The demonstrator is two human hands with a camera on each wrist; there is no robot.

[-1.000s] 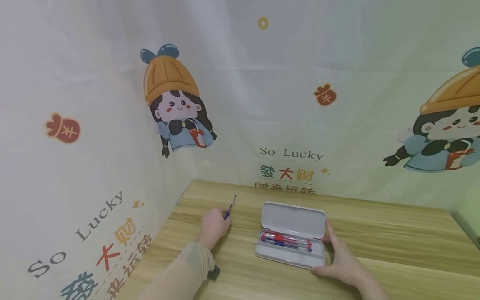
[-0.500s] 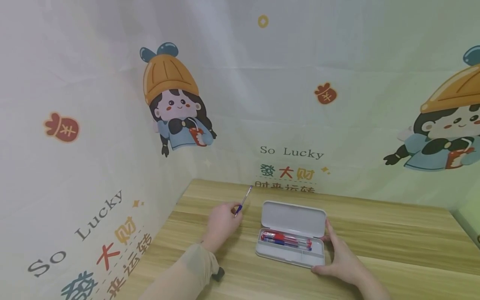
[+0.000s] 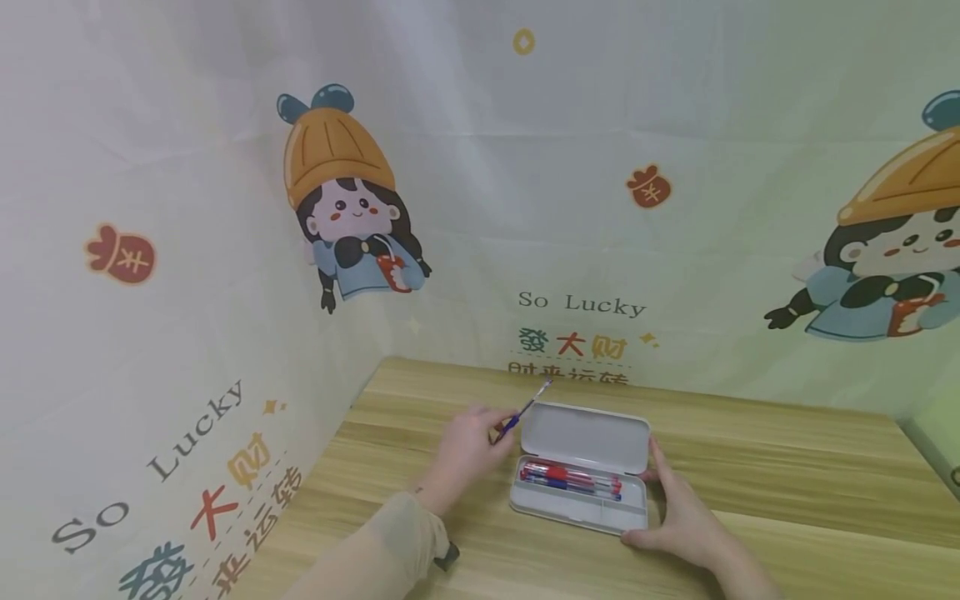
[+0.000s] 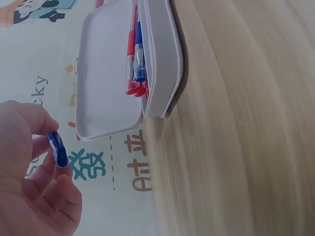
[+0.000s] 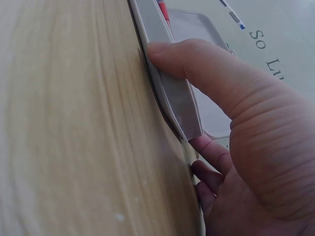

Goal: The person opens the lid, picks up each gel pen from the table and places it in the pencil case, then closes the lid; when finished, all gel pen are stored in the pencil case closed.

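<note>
A blue pen (image 3: 531,408) is pinched between the thumb and fingers of my left hand (image 3: 467,450), its thin end pointing up and to the right beside the case's lid. In the left wrist view the blue end of this pen (image 4: 57,150) shows at the fingertips. The white pencil case (image 3: 585,437) lies with its lid raised. Several red and blue pens (image 3: 570,477) rest in its rear compartment. My right hand (image 3: 684,521) grips the case's right end, with the thumb at the front corner and the fingers behind, as the right wrist view shows.
The case stands on a wood-grain table (image 3: 787,467). A printed cloth (image 3: 465,208) with cartoon figures and lettering hangs behind the table and along its left side. A small dark object (image 3: 447,557) sits at the left sleeve's cuff.
My left hand has moved to the right with the blue pen, from the table's left side to beside the lid. The right hand and the case have stayed in place.
</note>
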